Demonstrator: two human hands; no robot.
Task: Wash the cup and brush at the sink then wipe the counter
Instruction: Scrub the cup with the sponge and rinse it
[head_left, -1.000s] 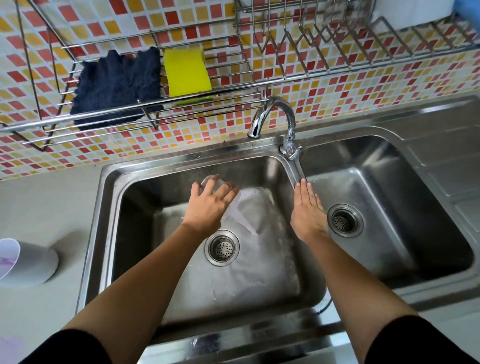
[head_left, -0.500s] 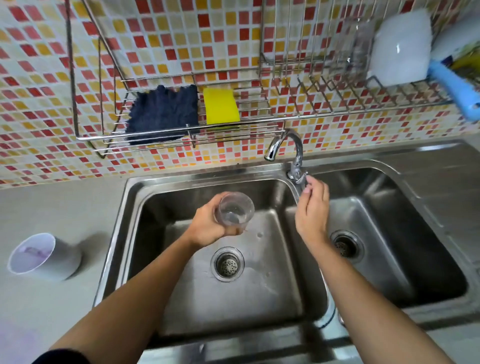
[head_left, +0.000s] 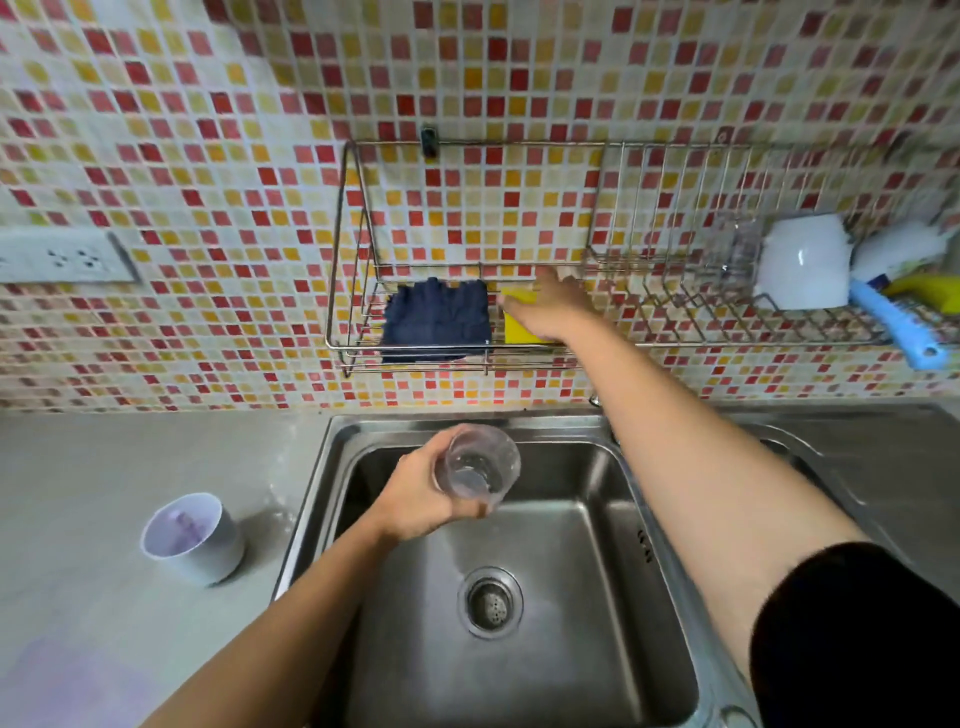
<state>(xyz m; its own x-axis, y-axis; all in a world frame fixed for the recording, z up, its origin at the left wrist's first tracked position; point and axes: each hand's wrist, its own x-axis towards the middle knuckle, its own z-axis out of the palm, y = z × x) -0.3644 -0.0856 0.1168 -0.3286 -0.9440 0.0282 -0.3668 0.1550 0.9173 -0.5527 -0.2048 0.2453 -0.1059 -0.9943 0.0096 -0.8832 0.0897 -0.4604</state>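
Note:
My left hand (head_left: 415, 499) grips a clear plastic cup (head_left: 478, 467) tilted over the left basin of the steel sink (head_left: 311, 499). A little water sits in the cup. My right hand (head_left: 550, 312) is stretched up into the wall rack (head_left: 675, 343) and lies over the yellow sponge (head_left: 519, 330). Motion blur hides whether its fingers hold the sponge. A blue-handled brush (head_left: 893, 322) lies at the rack's right end. A dark blue cloth (head_left: 436, 319) hangs just left of the sponge.
A white cup (head_left: 192, 538) stands on the grey counter (head_left: 104, 467) left of the sink. An upturned white mug (head_left: 802, 262) sits in the rack beside the brush. My right arm covers the faucet. A socket plate (head_left: 62, 257) is on the tiled wall.
My right hand left the faucet handle and rose to the sponge in the rack. My left hand still holds the cup over the basin. The view tilted upward.

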